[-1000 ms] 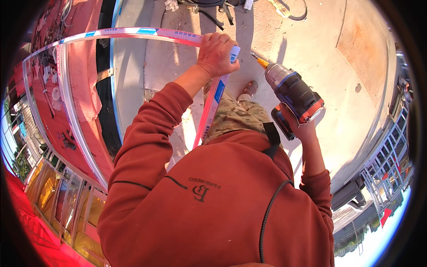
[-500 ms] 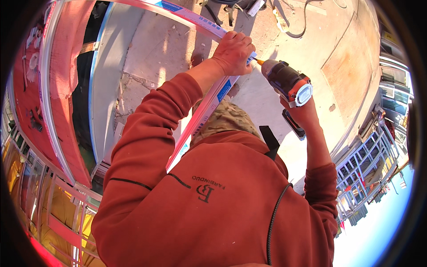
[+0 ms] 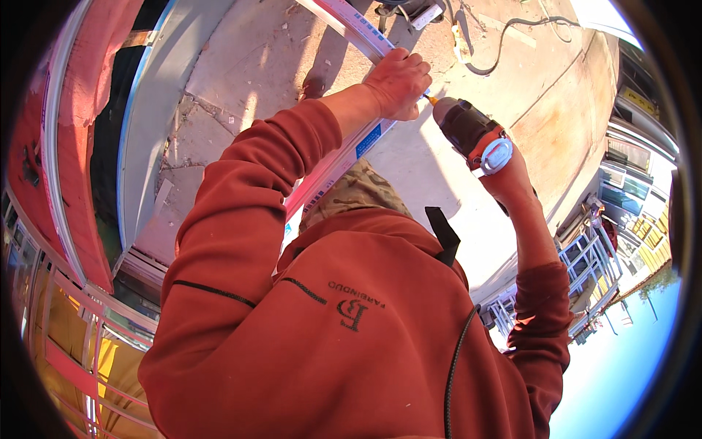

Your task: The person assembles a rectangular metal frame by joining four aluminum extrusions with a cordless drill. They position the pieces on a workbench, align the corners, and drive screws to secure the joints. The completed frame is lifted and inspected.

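Observation:
My left hand (image 3: pixel 399 82) is closed around the corner of a pink-and-white frame (image 3: pixel 333 173), where two film-covered profile bars meet. One bar runs from the corner back toward my body, the other away to the upper left. My right hand (image 3: pixel 510 179) grips a black and red cordless drill (image 3: pixel 468 130), its handle mostly hidden by the hand and wrist. The drill's yellowish bit (image 3: pixel 432 99) points left at the corner, right beside my left fingers. Whether its tip touches the frame is too small to tell.
A table with red covering (image 3: pixel 77 157) and a long light profile stands at the left, a grey panel (image 3: pixel 157 102) beside it. A dark cable (image 3: pixel 504 40) lies on the concrete floor (image 3: pixel 526 80) ahead. Metal frames (image 3: pixel 589 260) stand at the right.
The view has shifted, so the table at the left sits further out and more shows at the right. Both hands keep their grips, with the drill still at the frame corner.

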Demonstrator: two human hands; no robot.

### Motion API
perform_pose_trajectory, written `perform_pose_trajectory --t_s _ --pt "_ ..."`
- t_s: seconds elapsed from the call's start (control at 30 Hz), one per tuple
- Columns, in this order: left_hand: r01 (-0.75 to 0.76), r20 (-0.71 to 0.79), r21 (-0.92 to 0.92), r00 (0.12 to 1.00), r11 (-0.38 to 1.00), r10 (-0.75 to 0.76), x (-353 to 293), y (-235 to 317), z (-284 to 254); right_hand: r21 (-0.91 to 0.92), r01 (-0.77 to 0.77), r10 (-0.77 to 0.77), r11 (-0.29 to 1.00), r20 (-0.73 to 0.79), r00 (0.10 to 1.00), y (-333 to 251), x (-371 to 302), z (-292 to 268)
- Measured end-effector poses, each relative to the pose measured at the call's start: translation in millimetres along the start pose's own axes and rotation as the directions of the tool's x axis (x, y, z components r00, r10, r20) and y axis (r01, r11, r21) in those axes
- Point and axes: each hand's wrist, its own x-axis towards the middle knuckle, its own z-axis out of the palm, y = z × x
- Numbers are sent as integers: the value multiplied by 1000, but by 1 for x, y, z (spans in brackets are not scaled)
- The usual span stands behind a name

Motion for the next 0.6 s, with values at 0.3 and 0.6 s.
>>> perform_pose_trajectory --t_s 0.3,0.6 --pt "1 2 33 1000 999 -1 -1 1 2 -82 31 -34 996 -25 999 -13 1 -8" --pt "19 38 29 999 999 -20 5 3 -8 -7 -2 2 1000 -6 1000 -15 8 -13"
